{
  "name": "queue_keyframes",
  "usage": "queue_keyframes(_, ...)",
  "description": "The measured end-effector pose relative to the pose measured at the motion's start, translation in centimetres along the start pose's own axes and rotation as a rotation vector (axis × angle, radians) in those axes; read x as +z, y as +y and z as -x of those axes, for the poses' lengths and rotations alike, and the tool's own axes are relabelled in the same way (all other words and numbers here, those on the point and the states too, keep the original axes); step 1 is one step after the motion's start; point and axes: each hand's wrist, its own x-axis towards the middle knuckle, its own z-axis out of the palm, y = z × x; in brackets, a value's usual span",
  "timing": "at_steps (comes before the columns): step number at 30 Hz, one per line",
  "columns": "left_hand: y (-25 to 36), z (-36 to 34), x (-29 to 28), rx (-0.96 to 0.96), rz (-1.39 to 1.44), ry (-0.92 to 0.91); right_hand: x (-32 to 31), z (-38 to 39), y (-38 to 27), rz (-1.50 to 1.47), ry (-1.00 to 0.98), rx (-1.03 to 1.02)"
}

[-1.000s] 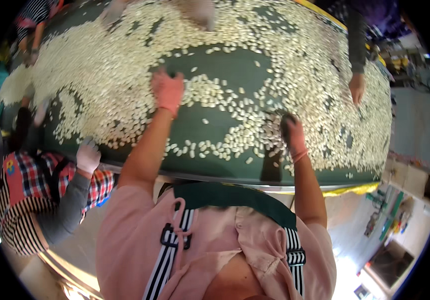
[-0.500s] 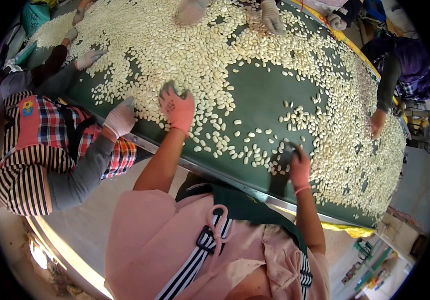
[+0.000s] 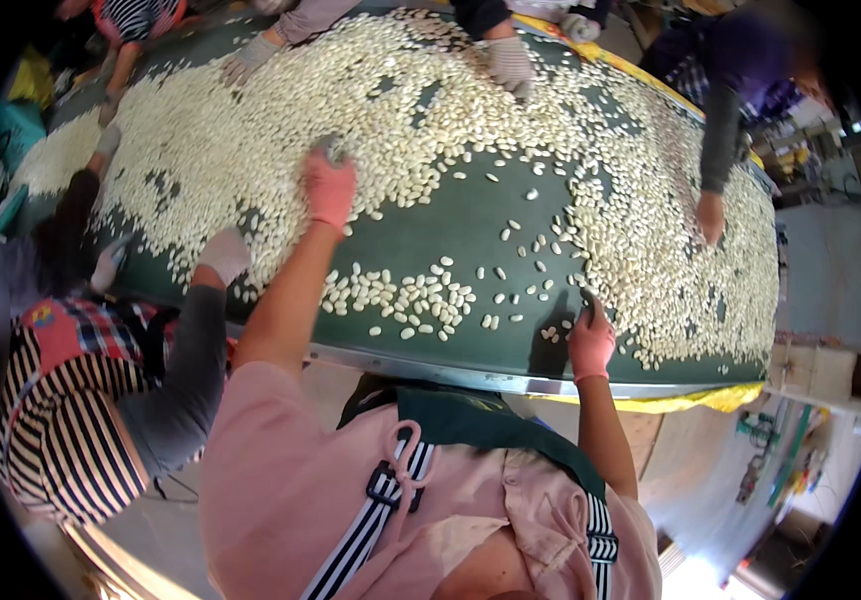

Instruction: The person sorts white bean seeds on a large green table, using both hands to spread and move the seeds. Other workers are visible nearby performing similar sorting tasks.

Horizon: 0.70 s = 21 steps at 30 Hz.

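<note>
white beans (image 3: pixel 350 115) covered the far, left and right parts of a green table (image 3: pixel 420 240), with a loose cluster nearer. the pink-gloved left hand (image 3: pixel 330 187) was at the left beans, its grip too blurred to tell; the matching right hand (image 3: pixel 591 345) was near right, forefinger extended, any grasp impossible to tell.

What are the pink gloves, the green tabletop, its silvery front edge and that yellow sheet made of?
Pink gloves: probably stretchy knitted fabric; they look matte and snug.
Green tabletop: smooth and dull, maybe rubbery or plastic; the look leaves it open.
Silvery front edge: likely bare metal, because it's gray and catches the light.
Yellow sheet: perhaps thin plastic, since it looks crinkled and a bit shiny.
</note>
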Motion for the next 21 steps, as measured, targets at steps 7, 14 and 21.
queue_keyframes(7, -0.4, -5.5, 3.6, -0.391, -0.127, -0.120, 1.1, 3.2, 4.3, 0.131, 0.200, 0.116)
queue_keyframes(14, 3.6, -0.1, 16.0, -0.372, 0.795, -0.667, 1.9, 2.5, 1.4, 0.065, 0.243, 0.112)
queue_keyframes(21, -0.8, -11.5, 12.4, 0.020, -0.503, 0.093, 1.7, 3.6, -1.4, 0.059, 0.183, 0.215)
